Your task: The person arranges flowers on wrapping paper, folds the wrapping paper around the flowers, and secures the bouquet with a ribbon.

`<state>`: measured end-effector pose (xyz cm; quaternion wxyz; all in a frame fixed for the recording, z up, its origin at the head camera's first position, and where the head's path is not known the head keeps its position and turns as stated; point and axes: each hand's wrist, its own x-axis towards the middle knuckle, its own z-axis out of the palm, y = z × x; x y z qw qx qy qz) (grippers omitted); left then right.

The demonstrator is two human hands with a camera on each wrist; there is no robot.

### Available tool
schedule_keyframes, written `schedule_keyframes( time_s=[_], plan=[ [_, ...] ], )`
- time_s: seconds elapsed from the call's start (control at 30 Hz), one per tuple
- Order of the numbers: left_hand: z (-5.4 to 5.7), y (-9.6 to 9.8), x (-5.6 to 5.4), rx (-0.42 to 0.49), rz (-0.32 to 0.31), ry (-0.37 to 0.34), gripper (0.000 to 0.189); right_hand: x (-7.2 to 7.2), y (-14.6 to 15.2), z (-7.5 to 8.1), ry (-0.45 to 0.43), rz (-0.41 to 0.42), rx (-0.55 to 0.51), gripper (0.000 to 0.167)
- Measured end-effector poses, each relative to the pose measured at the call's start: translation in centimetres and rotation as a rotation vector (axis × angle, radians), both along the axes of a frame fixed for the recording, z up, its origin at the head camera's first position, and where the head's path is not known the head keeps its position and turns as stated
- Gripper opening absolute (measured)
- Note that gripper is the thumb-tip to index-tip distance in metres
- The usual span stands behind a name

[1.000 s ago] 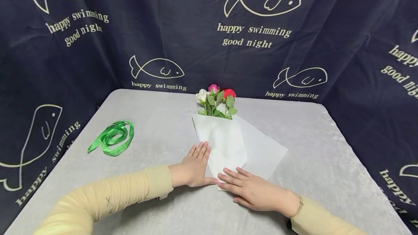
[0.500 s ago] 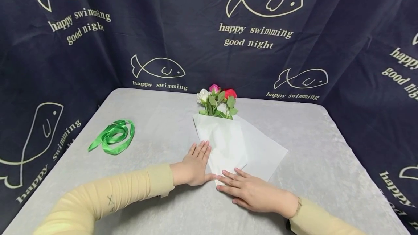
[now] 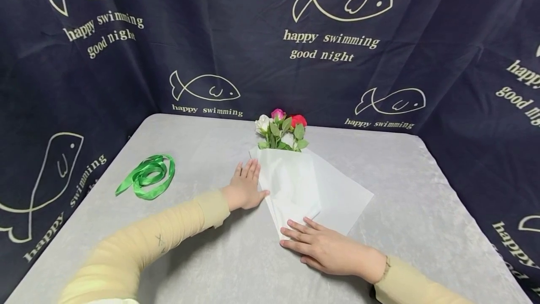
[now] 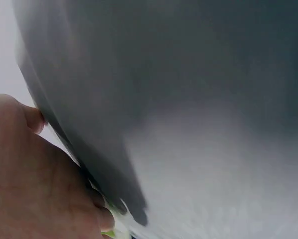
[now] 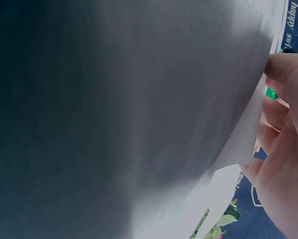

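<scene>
A sheet of white wrapping paper (image 3: 293, 177) is folded around the stems of a small bunch of roses on the table. White (image 3: 263, 124), pink (image 3: 278, 114) and red (image 3: 298, 120) blooms show above its top edge with green leaves (image 3: 274, 130); the stems are hidden inside. My left hand (image 3: 245, 187) lies with fingers extended along the paper's left edge, thumb at the fold. Flat on the paper's pointed lower end rests my right hand (image 3: 333, 248), fingers spread. Each wrist view shows its hand close by the paper's edge.
A loosely coiled green ribbon (image 3: 151, 176) lies on the left of the grey cloth-covered table (image 3: 202, 154). To the right, an unfolded flap of the paper (image 3: 343, 191) spreads out. A dark blue curtain (image 3: 261, 69) with fish drawings encloses the back and sides.
My left hand has slid up the left edge of the paper, away from the lower tip, uncovering that edge. My right hand stays almost where it was.
</scene>
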<state>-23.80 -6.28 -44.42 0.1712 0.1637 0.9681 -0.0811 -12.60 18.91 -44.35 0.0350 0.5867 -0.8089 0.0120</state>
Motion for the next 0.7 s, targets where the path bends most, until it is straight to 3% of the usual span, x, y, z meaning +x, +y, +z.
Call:
schedule_keyframes(
  time_s=[0.17,0.37,0.57,0.7],
  plan=[
    [0.4,-0.9,-3.0,0.001,0.065,0.028,0.087,0.0,0.0,0.1,-0.014,-0.002,0.007,0.053],
    [0.6,-1.9,-5.8,-0.015,0.141,0.077,0.088,0.0,0.1,0.1,-0.013,0.002,-0.005,0.053],
    [0.6,-2.8,-7.8,0.025,0.247,0.065,0.088,-0.1,0.1,-0.2,-0.006,0.005,-0.008,0.053],
    [0.6,-3.3,-8.9,0.032,0.283,0.063,0.087,-0.2,0.2,-0.2,0.008,0.005,-0.015,0.052]
  ],
)
